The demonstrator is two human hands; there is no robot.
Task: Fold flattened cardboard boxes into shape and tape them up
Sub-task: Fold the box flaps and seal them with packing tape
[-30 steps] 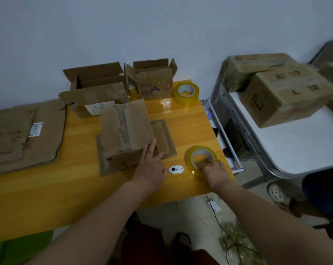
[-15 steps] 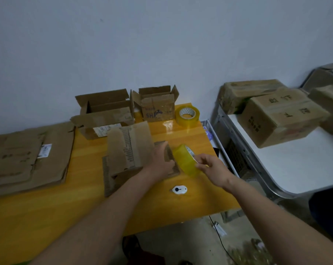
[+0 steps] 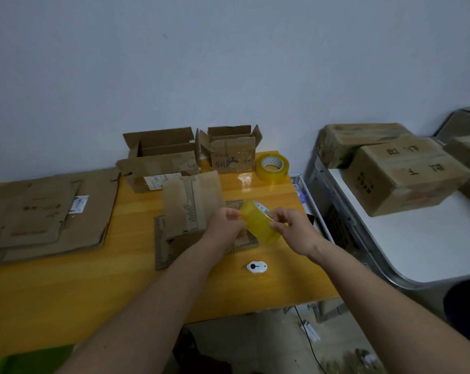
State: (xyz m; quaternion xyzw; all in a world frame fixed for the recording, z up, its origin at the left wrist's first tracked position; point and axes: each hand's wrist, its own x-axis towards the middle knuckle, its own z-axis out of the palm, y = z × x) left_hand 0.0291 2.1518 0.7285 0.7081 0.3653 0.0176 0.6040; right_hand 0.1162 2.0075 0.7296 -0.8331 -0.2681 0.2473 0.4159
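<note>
Change: since half a second ago the left hand [image 3: 226, 224] has left the half-folded box [image 3: 193, 209] and come across to the tape roll [image 3: 258, 225], which sits a little higher between both hands.
Tape roll: yellowish, held on edge in the air above the box's near right corner.
Right hand [image 3: 293, 230]: grip closed on the roll — fingers curled over its near side.
Left hand: grip pinching at the roll's left rim; whether it has the tape end I cannot tell.
Half-folded box: on the yellow counter [image 3: 93, 282], one panel raised, flaps spread flat.
Cutter [image 3: 256, 266]: small, white, on the counter near the front edge.
Behind: two open boxes [image 3: 163, 152] and a second tape roll [image 3: 272, 167] by the wall — flattened cardboard [image 3: 47, 211] stacked at left.
</note>
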